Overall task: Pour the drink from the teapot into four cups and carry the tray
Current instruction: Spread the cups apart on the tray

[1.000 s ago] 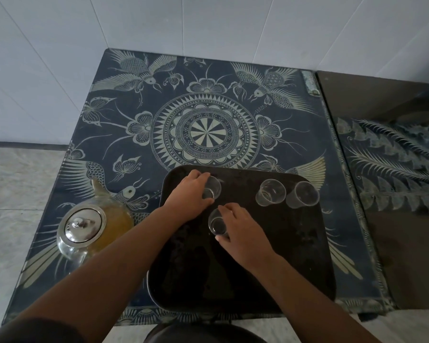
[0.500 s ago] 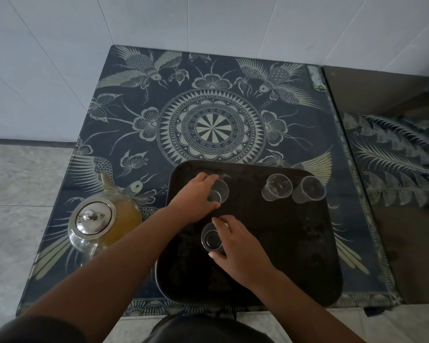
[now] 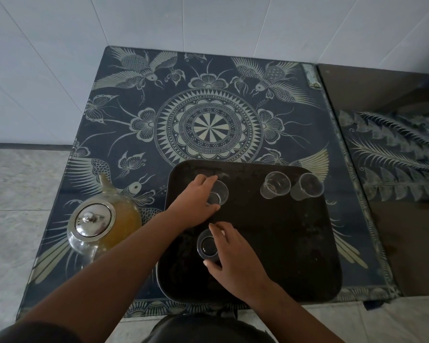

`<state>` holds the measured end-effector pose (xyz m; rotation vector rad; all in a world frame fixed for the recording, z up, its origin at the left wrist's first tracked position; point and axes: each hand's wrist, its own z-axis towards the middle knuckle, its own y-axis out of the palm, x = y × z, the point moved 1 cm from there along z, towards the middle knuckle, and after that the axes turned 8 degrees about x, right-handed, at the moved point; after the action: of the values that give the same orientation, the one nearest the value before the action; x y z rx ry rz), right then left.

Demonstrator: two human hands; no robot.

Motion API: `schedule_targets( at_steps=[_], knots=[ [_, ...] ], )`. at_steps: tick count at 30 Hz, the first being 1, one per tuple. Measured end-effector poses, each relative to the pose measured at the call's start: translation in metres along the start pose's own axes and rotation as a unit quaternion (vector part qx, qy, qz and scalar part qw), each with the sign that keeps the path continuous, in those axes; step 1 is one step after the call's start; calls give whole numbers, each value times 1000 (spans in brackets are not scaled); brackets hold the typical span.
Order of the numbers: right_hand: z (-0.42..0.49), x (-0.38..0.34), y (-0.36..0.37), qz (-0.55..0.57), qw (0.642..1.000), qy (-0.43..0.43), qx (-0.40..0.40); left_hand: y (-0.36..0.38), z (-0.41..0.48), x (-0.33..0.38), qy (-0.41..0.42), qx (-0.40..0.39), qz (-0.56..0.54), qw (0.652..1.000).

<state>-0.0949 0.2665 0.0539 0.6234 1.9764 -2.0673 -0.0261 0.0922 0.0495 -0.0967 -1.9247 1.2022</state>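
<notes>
A dark square tray [image 3: 295,243] lies on the patterned table. My left hand [image 3: 193,204] grips a clear empty cup [image 3: 218,194] near the tray's far left corner. My right hand [image 3: 233,256] holds a second clear cup [image 3: 207,246] closer to me, at the tray's left side. Two more clear cups [image 3: 274,185] [image 3: 306,186] stand side by side at the tray's far right. A glass teapot [image 3: 102,221] with a metal lid and amber drink sits on the table left of the tray, spout pointing away.
The table has a dark blue cloth with a pale mandala and bird pattern [image 3: 208,127] under glass. A white tiled wall [image 3: 208,21] rises behind it. A second dark table [image 3: 394,169] adjoins on the right. Pale floor tiles [image 3: 15,206] lie to the left.
My right hand has drawn its cup toward me along the tray's left side, away from the left hand's cup. The left hand stays on its cup. The view has shifted slightly.
</notes>
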Motion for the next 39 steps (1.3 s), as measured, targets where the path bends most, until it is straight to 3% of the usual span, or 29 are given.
schedule_targets(
  at_steps=[22,31,39],
  knots=[
    [5,20,-30,56,996,64,30,-15,6,15,-18,37,-30,999],
    [11,98,-74,37,995,70,61,0,22,71,-1,63,-11,998],
    [17,179,-121,16,996,46,73,46,31,126,-42,44,7,998]
  ],
)
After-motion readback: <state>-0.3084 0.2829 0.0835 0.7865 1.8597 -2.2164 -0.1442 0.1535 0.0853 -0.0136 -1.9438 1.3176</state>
